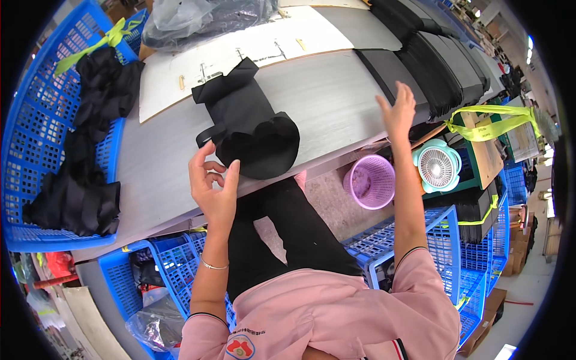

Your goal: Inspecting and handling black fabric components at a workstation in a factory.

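Left hand (216, 189): at the near left side of the black piece (240, 105), fingers loosely curled, thumb set apart, seemingly gripping nothing; perhaps a fingertip against the edge, hard to tell from this angle. Right hand (399, 114): raised, empty, fingers spread wide, near the dark stack (384, 66). Black piece: on the grey table (324, 90), rounded end toward the near edge, other end over the white board (318, 33). At left, black bundle (75, 207) in a blue basket (36, 138). Lower right, purple bin (385, 189) beside a teal fan (438, 168).
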